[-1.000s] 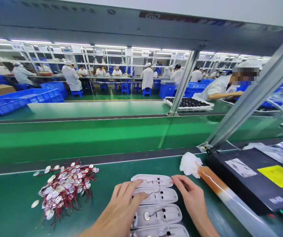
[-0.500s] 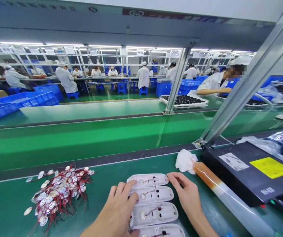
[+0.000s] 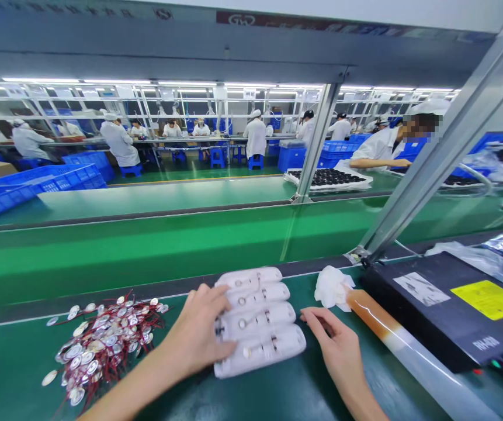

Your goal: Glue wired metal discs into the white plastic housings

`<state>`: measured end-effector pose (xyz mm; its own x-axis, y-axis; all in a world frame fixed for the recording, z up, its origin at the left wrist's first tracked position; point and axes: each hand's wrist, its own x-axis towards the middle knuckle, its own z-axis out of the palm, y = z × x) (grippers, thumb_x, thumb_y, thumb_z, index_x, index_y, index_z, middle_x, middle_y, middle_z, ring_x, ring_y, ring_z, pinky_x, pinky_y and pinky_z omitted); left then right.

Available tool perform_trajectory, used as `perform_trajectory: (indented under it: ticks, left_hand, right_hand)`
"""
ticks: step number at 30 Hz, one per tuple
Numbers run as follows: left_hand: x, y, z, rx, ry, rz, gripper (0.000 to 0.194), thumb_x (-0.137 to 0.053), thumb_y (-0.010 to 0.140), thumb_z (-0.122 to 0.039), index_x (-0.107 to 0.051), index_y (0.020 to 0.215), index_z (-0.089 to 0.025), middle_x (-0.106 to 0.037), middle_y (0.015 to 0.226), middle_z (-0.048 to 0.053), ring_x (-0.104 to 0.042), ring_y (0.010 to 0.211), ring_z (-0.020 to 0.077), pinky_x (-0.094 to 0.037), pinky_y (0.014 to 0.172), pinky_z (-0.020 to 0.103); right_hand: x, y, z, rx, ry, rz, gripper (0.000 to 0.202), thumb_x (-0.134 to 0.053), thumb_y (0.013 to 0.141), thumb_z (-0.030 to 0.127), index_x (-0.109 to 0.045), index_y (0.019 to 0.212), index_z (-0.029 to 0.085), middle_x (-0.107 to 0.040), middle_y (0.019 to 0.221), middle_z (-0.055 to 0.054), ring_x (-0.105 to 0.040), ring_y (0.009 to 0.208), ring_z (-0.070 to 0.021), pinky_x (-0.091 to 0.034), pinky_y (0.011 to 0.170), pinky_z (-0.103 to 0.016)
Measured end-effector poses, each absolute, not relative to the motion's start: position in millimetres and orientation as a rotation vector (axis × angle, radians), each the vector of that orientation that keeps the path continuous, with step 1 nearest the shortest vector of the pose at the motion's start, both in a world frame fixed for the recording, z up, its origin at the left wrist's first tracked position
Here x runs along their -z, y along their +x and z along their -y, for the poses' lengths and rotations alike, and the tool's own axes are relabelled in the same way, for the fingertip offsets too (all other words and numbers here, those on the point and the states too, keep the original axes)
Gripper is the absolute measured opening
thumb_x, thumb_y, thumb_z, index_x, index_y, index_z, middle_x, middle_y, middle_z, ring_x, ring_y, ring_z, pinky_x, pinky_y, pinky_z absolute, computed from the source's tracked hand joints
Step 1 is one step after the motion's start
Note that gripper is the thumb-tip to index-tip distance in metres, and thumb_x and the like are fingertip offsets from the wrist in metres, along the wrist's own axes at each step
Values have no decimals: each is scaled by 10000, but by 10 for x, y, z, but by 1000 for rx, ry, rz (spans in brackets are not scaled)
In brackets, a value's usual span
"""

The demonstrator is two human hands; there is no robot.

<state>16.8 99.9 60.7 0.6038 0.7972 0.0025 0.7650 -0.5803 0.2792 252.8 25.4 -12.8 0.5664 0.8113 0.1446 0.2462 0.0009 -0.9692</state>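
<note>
Several white plastic shells point(image 3: 264, 318) lie side by side on the green bench, each with a small round disc and thin wires inside. My left hand point(image 3: 205, 327) is wrapped over their left ends, fingers on the upper shells and thumb by the lower ones. Just right of the shells, my right hand point(image 3: 332, 336) hovers with thumb and index fingertips pressed together; whatever may be between them is too small to make out. A pile of round metal discs with red wires point(image 3: 102, 345) lies at the left.
A black box with a yellow label point(image 3: 457, 310) stands at the right, beside a translucent tube with an orange end point(image 3: 378, 316) and crumpled white tissue point(image 3: 332, 286). A slanted metal post point(image 3: 435, 140) rises behind. Across the divider, a person in white point(image 3: 378, 149) works near black parts.
The row of shells has moved away from me toward the bench's back edge, with my left hand on it. My right hand has stayed nearly in place and is now apart from the shells.
</note>
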Motion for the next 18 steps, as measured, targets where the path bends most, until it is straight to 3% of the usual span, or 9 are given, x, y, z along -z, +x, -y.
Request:
perform_trajectory:
  ticks: [4, 7, 13, 18]
  left_hand:
    - [-716, 202, -1776, -193, 2584, -1518, 283, -690, 668, -304, -570, 887, -172, -575, 1147, 69, -509, 971, 247, -412, 858, 426]
    - [-684, 228, -2296, -175, 2541, -1669, 272, -613, 803, -359, -574, 974, -151, -589, 1039, 53, -549, 963, 213, -442, 842, 422]
    - [-598, 259, -2842, -173, 2470, -1793, 291, -562, 858, -356, -560, 1070, -158, -573, 1122, 66, -558, 1011, 216, -465, 860, 438]
    - [-633, 402, -2826, -285, 2429, -1794, 333, -566, 855, -329, -522, 1146, -174, -477, 1277, 86, -482, 1134, 257, -402, 938, 499]
  right_hand:
    - [234, 2558, -261, -514, -1532, 862, 371, -621, 689, 578, -668, 751, 216, -644, 747, -32, -577, 698, -203, -458, 656, -264]
    - [215, 2541, -249, -520, -1518, 854, 347, -627, 707, 558, -668, 751, 217, -643, 737, -24, -574, 688, -194, -450, 651, -254]
    - [108, 2481, -232, -532, -1493, 849, 291, -626, 741, 509, -664, 740, 220, -633, 738, -13, -572, 714, -190, -430, 675, -252]
    - [68, 2483, -227, -550, -1498, 868, 301, -622, 743, 512, -664, 740, 213, -629, 743, -24, -566, 703, -203, -431, 656, -277]
